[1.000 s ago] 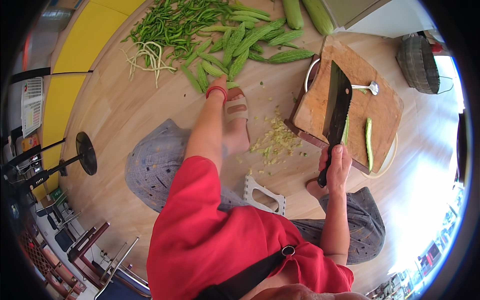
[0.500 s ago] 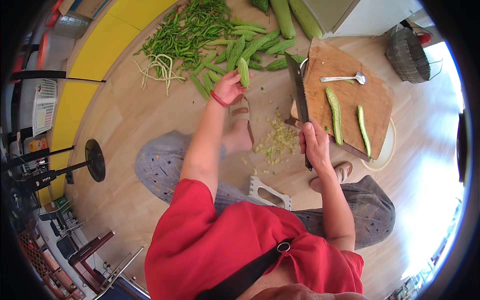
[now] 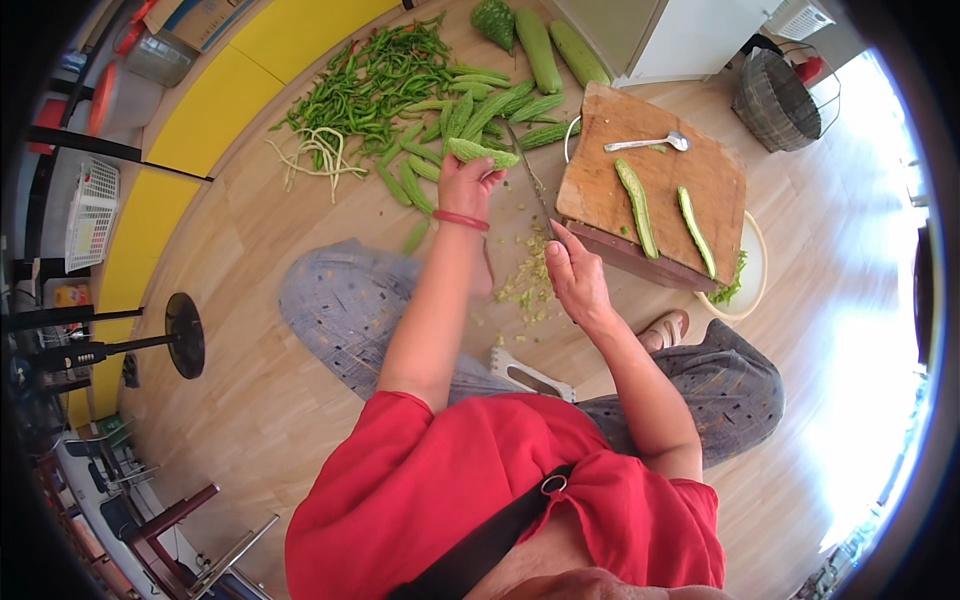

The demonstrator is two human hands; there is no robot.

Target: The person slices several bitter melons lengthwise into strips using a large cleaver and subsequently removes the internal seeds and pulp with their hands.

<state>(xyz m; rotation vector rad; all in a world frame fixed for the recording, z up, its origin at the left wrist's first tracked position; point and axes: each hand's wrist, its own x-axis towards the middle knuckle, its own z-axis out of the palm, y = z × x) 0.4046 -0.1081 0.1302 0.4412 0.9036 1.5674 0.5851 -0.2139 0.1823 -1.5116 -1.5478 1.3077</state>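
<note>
In the middle, my left hand [image 3: 466, 188], a red band on its wrist, grips a pale green bitter melon [image 3: 484, 153] lying crosswise in its fingers. My right hand [image 3: 578, 275] is closed round the handle of a kitchen knife [image 3: 539, 188]. Its long blade, seen nearly edge-on, points away from me between the melon and the board's left side. On the thick wooden chopping board [image 3: 600, 115] lie two long cut bitter melon pieces [image 3: 637, 210] [image 3: 697, 232] and a metal spoon [image 3: 648, 143]. Scattered pale scraps [image 3: 525, 280] cover the floor below the knife.
Green chillies [image 3: 380, 85], long beans [image 3: 320, 155] and whole bitter melons [image 3: 490, 110] lie on the floor ahead, with large gourds [image 3: 538, 50] beyond. A white basin [image 3: 745, 290] with greens sits partly under the board. A dark basket [image 3: 775, 100] stands far right, a black fan [image 3: 185, 335] left.
My left hand has turned the bitter melon from upright to crosswise. The knife has moved left, away from the board's edge, and its blade is now edge-on. The whole view has shifted slightly.
</note>
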